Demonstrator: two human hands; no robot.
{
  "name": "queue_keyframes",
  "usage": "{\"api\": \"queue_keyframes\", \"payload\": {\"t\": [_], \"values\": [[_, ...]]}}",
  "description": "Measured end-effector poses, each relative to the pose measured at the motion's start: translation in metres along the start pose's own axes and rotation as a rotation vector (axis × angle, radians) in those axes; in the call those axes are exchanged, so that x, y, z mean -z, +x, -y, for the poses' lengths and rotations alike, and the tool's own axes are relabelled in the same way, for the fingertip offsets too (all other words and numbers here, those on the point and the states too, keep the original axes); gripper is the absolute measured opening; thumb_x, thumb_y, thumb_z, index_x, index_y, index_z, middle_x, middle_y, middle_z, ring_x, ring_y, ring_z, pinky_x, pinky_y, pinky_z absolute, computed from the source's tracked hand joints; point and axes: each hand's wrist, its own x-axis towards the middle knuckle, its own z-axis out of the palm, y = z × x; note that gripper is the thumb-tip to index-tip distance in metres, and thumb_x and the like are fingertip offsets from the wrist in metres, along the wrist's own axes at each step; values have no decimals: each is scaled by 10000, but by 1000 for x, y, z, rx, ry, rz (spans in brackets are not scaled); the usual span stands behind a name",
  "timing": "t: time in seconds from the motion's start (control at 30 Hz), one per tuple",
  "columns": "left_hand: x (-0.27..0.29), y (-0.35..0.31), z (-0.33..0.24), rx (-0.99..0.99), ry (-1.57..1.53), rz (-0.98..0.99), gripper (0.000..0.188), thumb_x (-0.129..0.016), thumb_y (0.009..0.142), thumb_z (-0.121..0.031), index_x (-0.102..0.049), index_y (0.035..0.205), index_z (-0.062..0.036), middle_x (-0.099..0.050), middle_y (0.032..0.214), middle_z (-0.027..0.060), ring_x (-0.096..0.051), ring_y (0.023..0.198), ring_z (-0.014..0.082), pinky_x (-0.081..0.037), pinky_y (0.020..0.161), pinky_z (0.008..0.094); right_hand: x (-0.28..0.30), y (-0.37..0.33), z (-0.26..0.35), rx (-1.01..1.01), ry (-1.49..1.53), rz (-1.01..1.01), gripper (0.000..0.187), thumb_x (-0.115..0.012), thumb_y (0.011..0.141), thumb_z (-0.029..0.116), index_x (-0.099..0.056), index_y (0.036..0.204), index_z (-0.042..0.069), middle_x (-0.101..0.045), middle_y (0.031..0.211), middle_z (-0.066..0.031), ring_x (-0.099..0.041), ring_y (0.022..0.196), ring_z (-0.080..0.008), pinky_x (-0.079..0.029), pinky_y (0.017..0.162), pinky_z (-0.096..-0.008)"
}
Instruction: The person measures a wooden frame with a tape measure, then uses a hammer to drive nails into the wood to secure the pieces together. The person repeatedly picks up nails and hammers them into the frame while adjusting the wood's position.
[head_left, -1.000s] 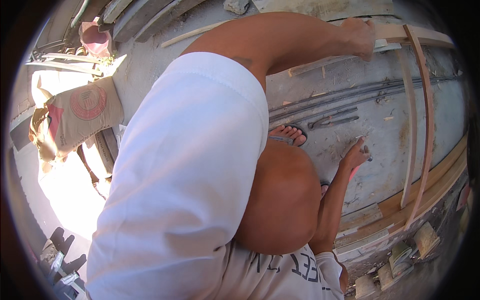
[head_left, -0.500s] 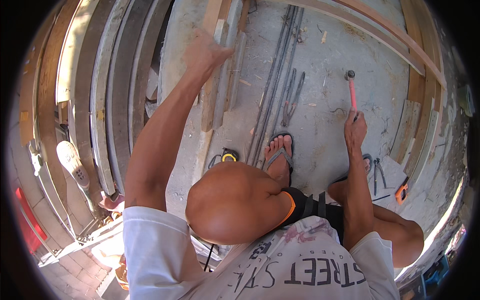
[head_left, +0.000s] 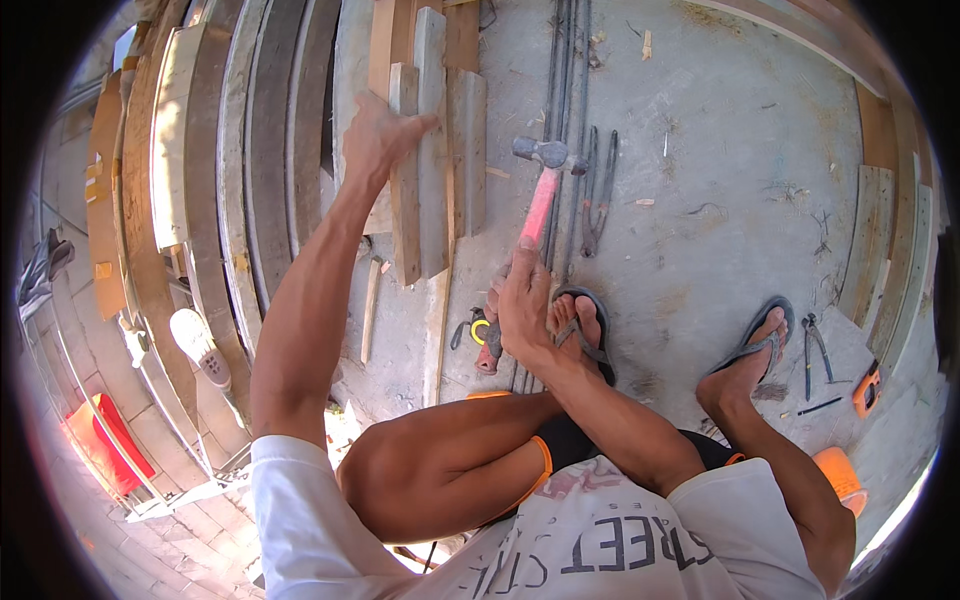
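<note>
My right hand [head_left: 525, 305] is wrapped round the handle of a hammer [head_left: 540, 205]. The hammer has a pink handle and a grey metal head, held above the steel bars. At the upper left, my left hand [head_left: 378, 142] grips the side of a wooden board [head_left: 404, 190], its thumb laid across the top; the fingers on the far side are partly hidden. A second, greyish board [head_left: 431, 150] lies alongside, and the thumb tip reaches it. The hammer head is apart from both boards.
Long steel bars [head_left: 564, 90] run along the concrete floor, with long-handled cutters [head_left: 598, 200] beside them. A yellow-black tape measure [head_left: 478, 328] lies near my left foot. Pincers [head_left: 817, 350] and an orange tool [head_left: 867, 390] lie at right. Long planks [head_left: 270, 130] fill the left side.
My right hand has swung the hammer from the right side leftward, closer to the boards. The left hand stays at the boards. My left knee has lowered, and the view has shifted.
</note>
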Motion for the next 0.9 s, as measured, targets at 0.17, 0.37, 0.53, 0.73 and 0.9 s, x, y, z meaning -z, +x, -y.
{"api": "queue_keyframes", "payload": {"t": [0.17,0.37,0.53,0.73,0.9], "values": [[-1,1,-8,14,44,-12,943,-865,694,-490,-460,1283,125,-713,1088,325,-732,990,432,-583,878,462,-16,6,-31,80,-144,152,449,-394,1126,495,-472,945,92,-399,616,-3,-397,445,-132,-354,413,-339],[-1,5,-1,3,54,-14,989,-865,701,-504,-434,1323,133,-712,1106,326,-732,1009,431,-583,889,455,3,-11,2,49,-9,36,442,-406,1132,452,-484,950,57,-457,680,-10,-447,501,-117,-360,422,-316],[-3,2,-3,36,-16,49,1027,-860,710,-506,-406,1360,146,-718,1106,320,-739,1004,432,-587,900,450,54,28,41,302,-220,-162,470,-417,1125,462,-517,984,25,-463,705,-14,-481,542,-116,-398,460,-320],[-5,4,7,-1,37,-21,980,-849,715,-508,-435,1330,133,-731,1077,306,-748,975,427,-587,881,463,137,70,140,801,-1145,-717,417,-522,1051,368,-613,1187,-16,-688,897,-260,-677,838,-450,-493,803,-554],[-7,9,4,-37,26,-28,930,-836,725,-509,-459,1298,119,-732,1065,310,-748,975,431,-583,869,474,177,77,167,782,-1554,-863,475,-659,987,366,-608,1364,83,-654,1146,-212,-622,1084,-424,-479,913,-531]]}}
